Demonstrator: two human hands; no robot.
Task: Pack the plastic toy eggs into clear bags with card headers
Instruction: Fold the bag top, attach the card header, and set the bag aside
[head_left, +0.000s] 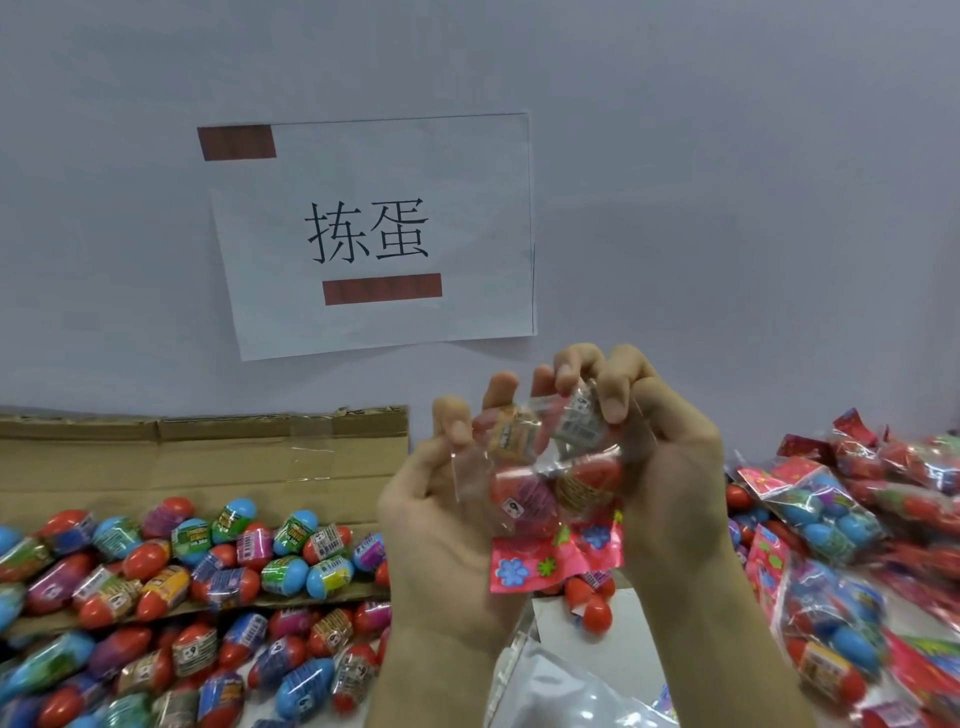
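Note:
Both hands are raised in the middle of the head view around one clear bag (540, 483) holding several red toy eggs with printed wraps. Its pink flowered card header (550, 564) hangs at the bottom. My left hand (441, 519) pinches the bag's left edge between thumb and fingers. My right hand (670, 467) grips the bag's right side and top, its fingers curled over an egg. Loose red and blue eggs (218, 566) lie in a heap to the left.
A flattened cardboard box (197, 457) stands behind the loose eggs at the left. Filled bags with pink headers (831, 525) are piled at the right. Empty clear bags (561, 691) lie below my hands. A paper sign (374, 234) hangs on the wall.

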